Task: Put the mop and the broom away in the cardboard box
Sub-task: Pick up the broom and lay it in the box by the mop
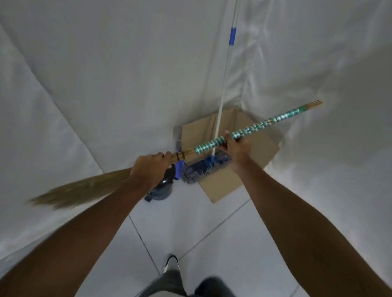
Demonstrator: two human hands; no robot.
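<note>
I hold a straw broom [213, 144] almost level above the floor. Its handle is wrapped in green and white tape and its bristles sweep down to the left. My left hand [151, 168] grips it where the bristles are bound. Farther up the taped handle, my right hand [235, 147] is closed around it. Beneath the broom an open cardboard box [257, 149] stands in the corner. The mop [224, 85] stands inside the box, its blue head [206, 168] resting on the box's near edge and its white pole leaning up into the corner.
White sheeting covers both walls that meet behind the box. A dark round bucket-like object [162, 188] sits on the tiled floor just left of the box, partly hidden by my left hand. My shoe [171, 262] and trouser legs show at the bottom.
</note>
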